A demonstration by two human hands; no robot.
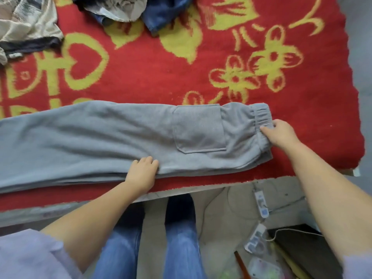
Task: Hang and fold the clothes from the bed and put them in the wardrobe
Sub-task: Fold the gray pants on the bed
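Note:
Grey sweatpants point(100, 137) lie flat along the near edge of the bed, folded lengthwise, waistband to the right and legs running off the left side. A patch pocket point(198, 129) faces up. My left hand point(142, 174) rests on the near edge of the pants at mid-length, fingers curled over the fabric edge. My right hand point(281, 133) holds the elastic waistband point(259, 115) at its end, thumb on top.
A red blanket with yellow flower patterns point(181, 67) covers the bed. More clothes lie at the far side: a beige and dark garment point(26, 27), a pale bundle point(118, 9) and blue denim point(161, 15). Power strips point(260, 206) and clutter lie on the floor at right.

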